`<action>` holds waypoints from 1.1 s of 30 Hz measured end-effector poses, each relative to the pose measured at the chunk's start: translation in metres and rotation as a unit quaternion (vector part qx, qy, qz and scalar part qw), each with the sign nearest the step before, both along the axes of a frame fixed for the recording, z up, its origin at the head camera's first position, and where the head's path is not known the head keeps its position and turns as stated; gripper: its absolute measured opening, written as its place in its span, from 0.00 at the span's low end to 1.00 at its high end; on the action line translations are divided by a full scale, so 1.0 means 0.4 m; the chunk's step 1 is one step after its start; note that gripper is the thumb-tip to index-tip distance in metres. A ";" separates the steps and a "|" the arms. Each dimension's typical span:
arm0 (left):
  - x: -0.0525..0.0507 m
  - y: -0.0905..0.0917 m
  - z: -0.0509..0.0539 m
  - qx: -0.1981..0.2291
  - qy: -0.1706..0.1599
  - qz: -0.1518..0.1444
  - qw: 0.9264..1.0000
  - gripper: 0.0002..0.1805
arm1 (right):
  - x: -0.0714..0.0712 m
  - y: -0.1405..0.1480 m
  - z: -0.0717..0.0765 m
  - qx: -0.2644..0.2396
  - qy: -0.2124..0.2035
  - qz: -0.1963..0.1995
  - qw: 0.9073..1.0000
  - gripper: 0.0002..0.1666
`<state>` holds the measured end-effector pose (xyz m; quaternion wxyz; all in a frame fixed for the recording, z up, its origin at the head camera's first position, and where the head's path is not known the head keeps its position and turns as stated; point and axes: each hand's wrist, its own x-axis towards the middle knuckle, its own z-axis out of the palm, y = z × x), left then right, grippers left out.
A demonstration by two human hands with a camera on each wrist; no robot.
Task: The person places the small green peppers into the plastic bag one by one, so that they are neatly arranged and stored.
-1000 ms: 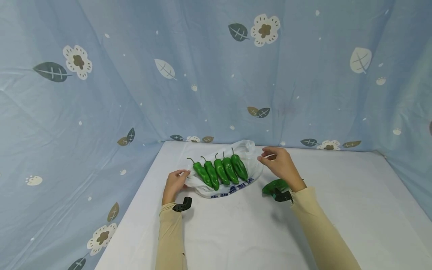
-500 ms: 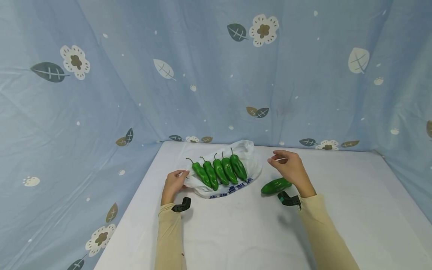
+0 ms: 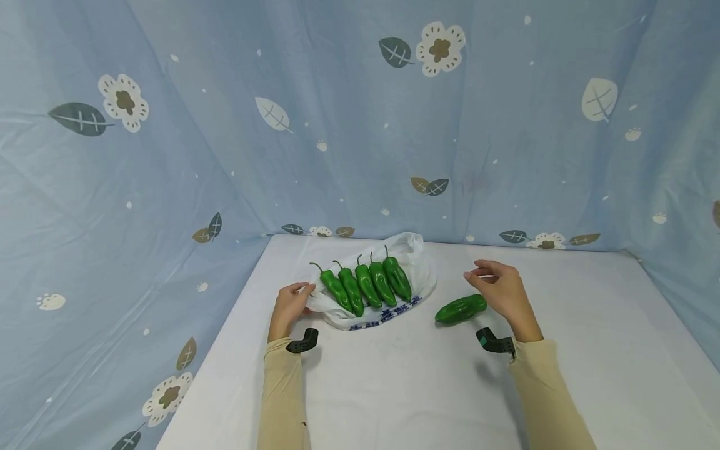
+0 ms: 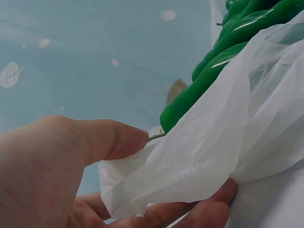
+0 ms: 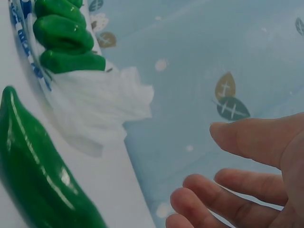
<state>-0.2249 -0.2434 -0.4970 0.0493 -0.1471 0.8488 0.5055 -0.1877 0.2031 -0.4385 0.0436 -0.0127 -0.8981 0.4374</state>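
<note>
Several green peppers (image 3: 368,285) lie side by side on a white plastic bag (image 3: 424,278) with blue lettering, stems pointing toward the back. My left hand (image 3: 289,307) pinches the bag's left edge; the left wrist view shows the thin plastic (image 4: 185,161) between thumb and fingers. One more green pepper (image 3: 461,309) lies on the table to the right of the bag. Above and just right of it hovers my right hand (image 3: 503,292), holding nothing. In the right wrist view its thumb and fingers are apart, away from the lone pepper (image 5: 40,166).
A white-covered table (image 3: 388,387) carries everything. Blue patterned curtain (image 3: 337,112) hangs at the back and along the sides, close to the table's far edge. Small black devices (image 3: 495,341) sit at both wrists.
My right hand has moved right and slightly nearer, away from the bag's right side, uncovering the lone pepper. My left hand stays at the bag's left edge.
</note>
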 end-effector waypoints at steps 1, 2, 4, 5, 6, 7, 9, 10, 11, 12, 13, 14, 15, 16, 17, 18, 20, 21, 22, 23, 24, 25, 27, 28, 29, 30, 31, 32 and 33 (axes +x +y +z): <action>0.000 0.000 0.000 0.001 0.000 0.001 1.000 0.30 | 0.002 0.004 -0.003 -0.001 -0.004 -0.003 1.000 0.36; -0.001 0.001 -0.001 0.002 -0.001 0.002 1.000 0.30 | 0.004 0.008 -0.006 -0.002 -0.008 -0.006 1.000 0.37; -0.002 0.001 -0.002 0.002 0.000 0.005 1.000 0.30 | 0.008 0.017 -0.015 -0.006 -0.013 -0.009 1.000 0.37; -0.002 0.001 -0.003 0.002 0.000 0.006 1.000 0.30 | 0.009 0.021 -0.019 -0.007 -0.015 -0.010 1.000 0.38; -0.003 0.001 -0.003 0.002 0.000 0.007 1.000 0.30 | 0.011 0.024 -0.024 -0.007 -0.016 -0.011 1.000 0.38; -0.002 0.001 -0.003 0.002 0.000 0.008 1.000 0.30 | 0.012 0.028 -0.029 -0.007 -0.016 -0.013 1.000 0.38; -0.002 0.002 -0.002 0.001 0.000 0.009 1.000 0.30 | 0.014 0.035 -0.038 -0.005 -0.020 -0.018 1.000 0.39; -0.001 0.002 -0.002 0.000 -0.001 0.010 1.000 0.30 | 0.016 0.037 -0.043 -0.004 -0.022 -0.021 1.000 0.39; 0.000 0.002 -0.001 0.000 -0.001 0.009 1.000 0.30 | 0.017 0.040 -0.047 -0.005 -0.025 -0.023 0.999 0.39; 0.000 0.002 -0.001 -0.002 -0.001 0.009 1.000 0.30 | 0.018 0.042 -0.051 -0.005 -0.027 -0.025 0.999 0.39; 0.001 0.002 -0.001 -0.003 -0.001 0.008 1.000 0.30 | 0.019 0.045 -0.055 -0.005 -0.029 -0.027 0.999 0.40; 0.001 0.003 0.000 -0.002 -0.002 0.009 1.000 0.30 | 0.021 0.047 -0.059 -0.008 -0.032 -0.029 0.999 0.40; 0.002 0.002 -0.001 -0.003 -0.001 0.008 1.000 0.30 | 0.022 0.048 -0.063 -0.010 -0.035 -0.030 0.999 0.40; 0.002 0.003 0.000 -0.001 -0.002 0.009 1.000 0.30 | 0.023 0.050 -0.066 -0.013 -0.036 -0.031 0.999 0.40; 0.002 0.003 -0.001 0.001 -0.003 0.009 1.000 0.30 | 0.025 0.052 -0.069 -0.014 -0.039 -0.033 0.999 0.40; 0.002 0.003 -0.002 0.002 -0.002 0.009 1.000 0.30 | 0.026 0.053 -0.073 -0.016 -0.041 -0.035 0.998 0.40; 0.002 0.003 -0.002 0.006 -0.003 0.010 1.000 0.30 | 0.028 0.057 -0.078 -0.016 -0.047 -0.040 0.998 0.40; 0.001 0.003 -0.002 0.006 -0.002 0.009 1.000 0.30 | 0.030 0.058 -0.081 -0.015 -0.047 -0.041 0.998 0.39; 0.001 0.003 -0.002 0.006 -0.002 0.009 1.000 0.30 | 0.031 0.060 -0.084 -0.013 -0.048 -0.043 0.998 0.39; 0.001 0.003 -0.002 0.004 -0.001 0.009 1.000 0.30 | 0.032 0.061 -0.086 -0.010 -0.048 -0.045 0.998 0.38; 0.001 0.003 -0.002 0.002 -0.001 0.008 1.000 0.30 | 0.032 0.063 -0.088 -0.008 -0.048 -0.046 0.998 0.37; 0.001 0.003 -0.002 0.002 0.000 0.009 1.000 0.30 | 0.032 0.064 -0.090 -0.005 -0.047 -0.046 0.998 0.37; 0.000 0.003 -0.002 0.000 0.000 0.010 1.000 0.30 | 0.032 0.065 -0.093 -0.002 -0.048 -0.047 0.998 0.37; 0.000 0.003 -0.001 0.000 -0.001 0.011 1.000 0.30 | 0.031 0.066 -0.094 -0.001 -0.051 -0.047 0.998 0.37; 0.000 0.003 -0.001 0.000 -0.001 0.011 1.000 0.30 | 0.031 0.067 -0.096 0.000 -0.055 -0.047 0.997 0.37; 0.000 0.003 -0.001 0.001 -0.002 0.010 1.000 0.30 | 0.031 0.067 -0.098 -0.001 -0.059 -0.047 0.997 0.37; 0.000 0.003 0.000 0.001 -0.002 0.009 1.000 0.30 | 0.032 0.069 -0.099 -0.001 -0.064 -0.047 0.997 0.38; 0.000 0.003 0.001 0.001 -0.003 0.009 1.000 0.30 | 0.032 0.069 -0.101 -0.002 -0.068 -0.047 0.997 0.38; 0.000 0.003 0.001 0.002 -0.003 0.009 1.000 0.30 | 0.033 0.070 -0.103 -0.001 -0.072 -0.048 0.996 0.38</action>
